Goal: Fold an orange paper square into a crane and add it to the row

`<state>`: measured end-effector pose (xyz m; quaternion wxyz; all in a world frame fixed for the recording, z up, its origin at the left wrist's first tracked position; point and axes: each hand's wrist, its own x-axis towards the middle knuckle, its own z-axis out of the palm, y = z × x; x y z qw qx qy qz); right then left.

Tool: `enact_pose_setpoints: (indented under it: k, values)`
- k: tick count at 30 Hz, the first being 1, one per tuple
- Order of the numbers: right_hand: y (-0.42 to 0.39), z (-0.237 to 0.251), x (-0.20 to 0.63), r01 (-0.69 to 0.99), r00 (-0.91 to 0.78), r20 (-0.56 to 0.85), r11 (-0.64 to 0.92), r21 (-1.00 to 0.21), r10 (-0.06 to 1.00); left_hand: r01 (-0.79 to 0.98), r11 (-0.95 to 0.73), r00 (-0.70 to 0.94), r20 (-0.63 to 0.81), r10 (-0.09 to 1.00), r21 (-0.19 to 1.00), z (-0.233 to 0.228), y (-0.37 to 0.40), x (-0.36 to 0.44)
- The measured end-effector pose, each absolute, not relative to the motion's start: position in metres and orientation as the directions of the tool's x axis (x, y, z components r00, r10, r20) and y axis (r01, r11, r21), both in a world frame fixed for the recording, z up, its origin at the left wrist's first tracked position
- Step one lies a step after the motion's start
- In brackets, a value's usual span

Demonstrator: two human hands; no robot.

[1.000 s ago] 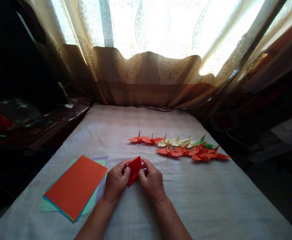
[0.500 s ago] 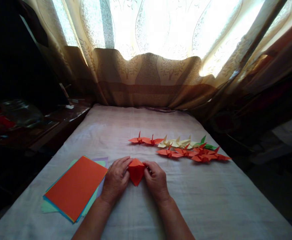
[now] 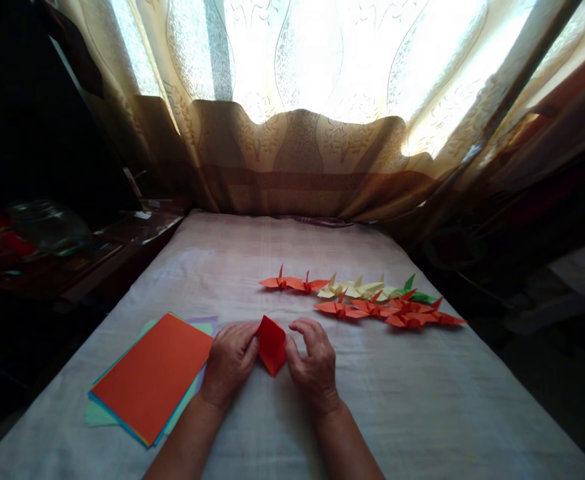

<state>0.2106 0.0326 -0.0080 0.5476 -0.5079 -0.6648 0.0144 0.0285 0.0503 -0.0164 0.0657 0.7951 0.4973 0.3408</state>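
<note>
Centrally, a folded red paper (image 3: 271, 344) is pinched by the left hand (image 3: 229, 364) just above the desk (image 3: 422, 400). It is touched by the right hand (image 3: 312, 363), fingers loosely curled. A paper stack (image 3: 152, 377) is seen left, folded cranes (image 3: 367, 297) beyond.

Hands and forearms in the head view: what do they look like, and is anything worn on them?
Both the left hand and the right hand are bare, with no gloves. No rings, watch or bracelets show, though the light is dim. The forearms are bare to the bottom edge of the picture; no sleeve is visible.
</note>
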Motion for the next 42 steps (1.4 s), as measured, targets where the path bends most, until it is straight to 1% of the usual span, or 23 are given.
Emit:
enact_pose_setpoints:
  k: [3,7,11,16,20,24,27,30,33,36,39,42]
  values:
    - [0.029,-0.002,0.206,0.635,0.069,0.727,0.532,-0.561,0.684,0.785,-0.444,0.192,0.511,0.838,0.433,-0.015,0.051,0.027]
    - [0.025,0.001,0.200,0.617,0.018,0.715,0.554,-0.558,0.699,0.837,-0.371,0.149,0.486,0.861,0.402,-0.011,0.050,0.027]
    - [0.024,-0.004,0.194,0.640,0.026,0.689,0.517,-0.569,0.725,0.839,-0.368,0.177,0.438,0.881,0.400,-0.005,0.047,0.031]
    - [0.029,-0.012,0.197,0.672,0.054,0.648,0.452,-0.587,0.760,0.833,-0.325,0.143,0.392,0.909,0.448,0.000,0.045,0.034]
    - [0.032,-0.009,0.202,0.683,0.089,0.653,0.431,-0.590,0.753,0.821,-0.287,0.140,0.314,0.939,0.494,0.002,0.046,0.034]
    - [0.033,-0.004,0.202,0.676,0.068,0.661,0.453,-0.581,0.747,0.821,-0.234,0.124,0.237,0.963,0.520,0.009,0.045,0.037]
    - [0.031,0.000,0.202,0.662,0.044,0.641,0.458,-0.594,0.767,0.833,-0.172,0.121,0.129,0.984,0.526,0.021,0.044,0.040]
    - [0.028,0.003,0.202,0.647,0.035,0.617,0.453,-0.614,0.786,0.825,-0.070,0.085,0.000,0.996,0.561,0.034,0.042,0.041]
    - [0.022,0.002,0.201,0.634,0.050,0.605,0.443,-0.635,0.795,0.825,-0.007,0.055,-0.068,0.996,0.566,0.043,0.041,0.040]
    - [0.017,-0.002,0.199,0.642,0.062,0.552,0.390,-0.660,0.832,0.802,-0.020,0.085,-0.081,0.993,0.598,0.047,0.041,0.038]
    - [0.014,-0.006,0.196,0.658,0.095,0.433,0.269,-0.703,0.897,0.776,-0.041,0.122,-0.087,0.989,0.630,0.045,0.042,0.037]
    - [0.017,-0.008,0.195,0.625,0.129,0.306,0.162,-0.763,0.943,0.755,-0.064,0.156,-0.084,0.984,0.652,0.039,0.043,0.038]
